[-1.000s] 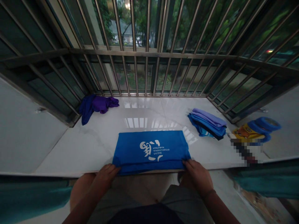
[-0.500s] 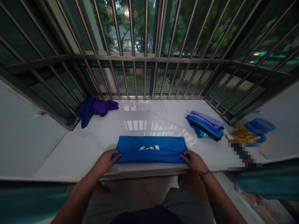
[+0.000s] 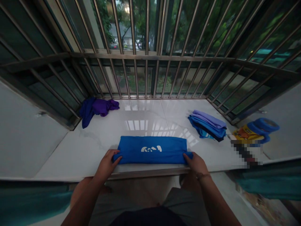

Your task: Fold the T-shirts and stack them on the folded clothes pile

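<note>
Folded blue shirt lies flat at the near edge of the glossy white bench. Its near corners are pinched by left hand and right hand, each grip clamped on soft cloth. Open marble beyond.

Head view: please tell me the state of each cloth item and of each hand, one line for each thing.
Bright blue printed shirt: folded into a flat band near the front edge of the white marble sill.
Left hand: gripping the band's left end.
Right hand: gripping its right end.
Stack of blue and lilac garments: folded, piled at the right.
Purple and dark blue clothes: crumpled, unfolded, in the far left corner.
</note>
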Available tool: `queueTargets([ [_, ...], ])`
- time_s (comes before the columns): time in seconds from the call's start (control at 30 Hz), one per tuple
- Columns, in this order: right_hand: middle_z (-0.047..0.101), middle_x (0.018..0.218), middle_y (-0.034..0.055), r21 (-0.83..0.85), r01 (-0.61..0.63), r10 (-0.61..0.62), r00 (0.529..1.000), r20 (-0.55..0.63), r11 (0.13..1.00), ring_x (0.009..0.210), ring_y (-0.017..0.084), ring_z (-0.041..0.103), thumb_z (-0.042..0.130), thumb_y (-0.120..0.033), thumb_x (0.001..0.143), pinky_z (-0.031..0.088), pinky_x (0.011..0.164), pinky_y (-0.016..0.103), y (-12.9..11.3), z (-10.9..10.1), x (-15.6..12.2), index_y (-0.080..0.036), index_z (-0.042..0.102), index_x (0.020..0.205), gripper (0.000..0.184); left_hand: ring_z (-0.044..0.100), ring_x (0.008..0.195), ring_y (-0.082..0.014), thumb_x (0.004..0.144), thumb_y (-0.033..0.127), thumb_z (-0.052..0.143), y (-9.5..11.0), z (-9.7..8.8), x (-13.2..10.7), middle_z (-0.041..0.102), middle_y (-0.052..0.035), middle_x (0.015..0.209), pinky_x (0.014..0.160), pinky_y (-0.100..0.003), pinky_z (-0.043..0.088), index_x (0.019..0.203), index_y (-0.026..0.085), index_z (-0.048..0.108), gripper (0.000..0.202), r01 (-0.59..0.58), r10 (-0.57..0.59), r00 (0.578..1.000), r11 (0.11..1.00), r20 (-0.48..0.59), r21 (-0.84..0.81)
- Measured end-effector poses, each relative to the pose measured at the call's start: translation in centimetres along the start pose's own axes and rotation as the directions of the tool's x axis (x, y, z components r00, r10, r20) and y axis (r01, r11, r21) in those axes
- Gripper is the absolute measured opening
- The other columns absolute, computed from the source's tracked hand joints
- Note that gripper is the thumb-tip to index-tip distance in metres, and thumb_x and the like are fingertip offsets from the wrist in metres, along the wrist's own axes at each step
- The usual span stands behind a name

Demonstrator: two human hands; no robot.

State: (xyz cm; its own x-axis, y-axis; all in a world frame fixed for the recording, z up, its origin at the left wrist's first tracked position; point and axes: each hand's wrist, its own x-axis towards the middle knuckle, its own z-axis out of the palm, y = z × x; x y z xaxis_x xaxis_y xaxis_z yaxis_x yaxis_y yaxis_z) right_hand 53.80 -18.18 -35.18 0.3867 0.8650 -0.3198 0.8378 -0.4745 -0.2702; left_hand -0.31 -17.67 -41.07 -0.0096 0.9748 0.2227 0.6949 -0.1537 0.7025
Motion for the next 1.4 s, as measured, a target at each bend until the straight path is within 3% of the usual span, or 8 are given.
queueTargets([
  [0.23,0.084,0.118,0.0263,0.049,-0.076,0.083,0.979,-0.185,0.996,0.108,0.037,0.082,0.057,-0.051,0.109,0.055,0.084,0.037,0.3,-4.7,2.2,-0.006,0.070,0.136,0.054,0.075,0.098,-0.0272,0.102,0.049,0.072,2.5,2.3,0.2,0.080,-0.0077,0.107,0.092,-0.043,0.063,0.113,0.027,0.083,0.027,-0.069,0.070,0.993,0.998,0.090,-0.011],
  [0.4,0.083,0.105,0.0159,0.103,0.069,-0.021,0.912,-0.409,0.992,0.088,0.032,0.079,0.063,-0.049,0.108,0.048,0.072,0.035,-4.2,-5.0,0.0,-0.017,0.069,0.139,0.045,0.075,0.106,-0.0276,0.110,0.035,0.061,3.9,4.1,-0.6,0.082,-0.0097,0.113,0.097,-0.043,0.058,0.114,0.031,0.088,0.027,-0.187,0.173,0.970,0.980,0.172,0.069],
  [0.6,0.076,0.140,0.0142,-0.022,0.672,-0.632,0.684,-0.365,0.740,0.121,0.030,0.073,0.063,-0.017,0.103,0.058,0.103,0.042,-15.5,1.3,-5.3,-0.022,0.072,0.136,0.035,0.073,0.107,-0.0273,0.110,0.029,0.060,4.8,3.6,-0.6,0.080,-0.0100,0.117,0.099,-0.044,0.057,0.115,0.031,0.088,0.029,-0.223,0.195,0.959,0.967,0.208,0.121],
  [0.8,0.079,0.122,0.0114,-0.155,0.870,-0.879,0.477,0.022,0.468,0.111,0.029,0.071,0.062,-0.016,0.112,0.059,0.093,0.042,-23.5,10.3,-10.8,-0.022,0.074,0.125,0.019,0.071,0.113,-0.0320,0.094,0.010,0.063,5.1,3.6,-0.7,0.080,-0.0119,0.125,0.099,-0.048,0.056,0.116,0.024,0.084,0.033,-0.209,0.150,0.954,0.953,0.258,0.218],
  [0.93,0.079,0.130,0.0120,-0.087,0.872,-0.875,0.484,-0.003,0.482,0.122,0.032,0.069,0.064,-0.017,0.111,0.056,0.110,0.052,-23.0,11.9,-10.6,-0.022,0.074,0.133,0.025,0.071,0.114,-0.0313,0.089,0.005,0.064,5.3,3.6,-0.8,0.080,-0.0113,0.125,0.102,-0.048,0.055,0.115,0.024,0.082,0.037,-0.204,0.147,0.957,0.954,0.249,0.221],
  [1.13,0.069,0.165,0.0109,0.028,0.914,-0.913,0.405,-0.044,0.404,0.153,0.033,0.058,0.074,-0.033,0.108,0.023,0.142,0.063,-19.4,13.4,-9.7,-0.026,0.064,0.158,0.051,0.071,0.113,-0.0307,0.094,0.010,0.064,5.4,3.6,-0.7,0.080,-0.0105,0.120,0.101,-0.047,0.054,0.113,0.026,0.081,0.030,-0.189,0.138,0.962,0.959,0.236,0.211],
  [1.3,0.056,0.178,0.0130,-0.017,0.937,-0.936,0.348,-0.049,0.349,0.166,0.037,0.047,0.084,-0.049,0.102,0.024,0.141,0.067,-18.0,15.1,-9.9,-0.030,0.055,0.170,0.076,0.073,0.107,-0.0308,0.101,0.017,0.057,5.2,3.8,-0.8,0.080,-0.0113,0.111,0.100,-0.048,0.056,0.108,0.024,0.078,0.024,-0.159,0.135,0.975,0.978,0.178,0.134],
  [1.4,0.070,0.164,0.0130,-0.058,0.931,-0.931,0.357,-0.071,0.361,0.157,0.035,0.058,0.086,-0.038,0.103,0.036,0.136,0.062,-18.4,15.6,-10.1,-0.028,0.070,0.150,0.050,0.074,0.105,-0.0304,0.106,0.023,0.052,5.3,3.9,-0.8,0.080,-0.0112,0.108,0.099,-0.048,0.057,0.108,0.024,0.077,0.025,-0.124,0.113,0.986,0.988,0.120,0.092],
])
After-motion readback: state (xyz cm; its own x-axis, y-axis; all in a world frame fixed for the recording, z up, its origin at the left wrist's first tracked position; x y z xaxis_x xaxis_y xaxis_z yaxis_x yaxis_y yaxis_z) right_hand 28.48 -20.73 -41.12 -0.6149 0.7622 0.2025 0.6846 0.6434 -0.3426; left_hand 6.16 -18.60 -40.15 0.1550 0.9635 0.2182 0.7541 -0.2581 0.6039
